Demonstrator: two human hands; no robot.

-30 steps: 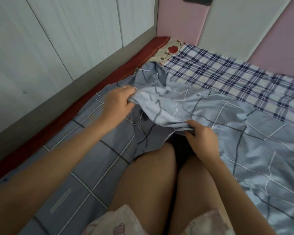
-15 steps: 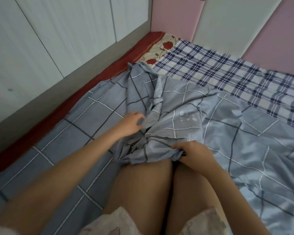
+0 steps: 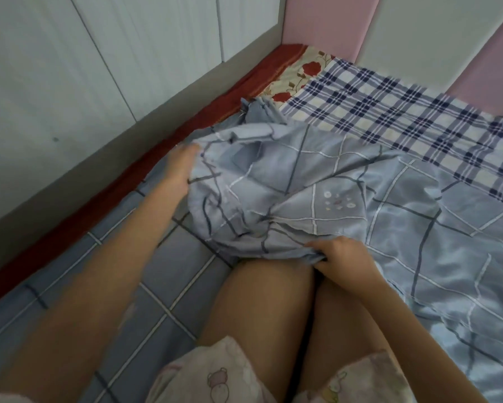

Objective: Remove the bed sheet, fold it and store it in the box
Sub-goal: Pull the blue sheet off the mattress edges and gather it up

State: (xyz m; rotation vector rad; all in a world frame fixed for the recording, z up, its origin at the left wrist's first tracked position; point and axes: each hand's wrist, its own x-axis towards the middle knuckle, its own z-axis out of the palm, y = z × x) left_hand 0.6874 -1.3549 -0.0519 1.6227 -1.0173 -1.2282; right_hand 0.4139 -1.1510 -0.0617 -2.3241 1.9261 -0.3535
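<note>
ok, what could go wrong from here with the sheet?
1. The knees seem to rest on a flat part of the bed sheet, so pulling may snag.
2. The right hand grips a bunched wad; folding could come out uneven.
3. The plaid under-sheet might drag along.

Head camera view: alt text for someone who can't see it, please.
A person on a bed holds a bunched grey-blue checked sheet: right hand grips its near edge, left hand touches its left side, fingers hidden. A plaid layer shows behind.
</note>
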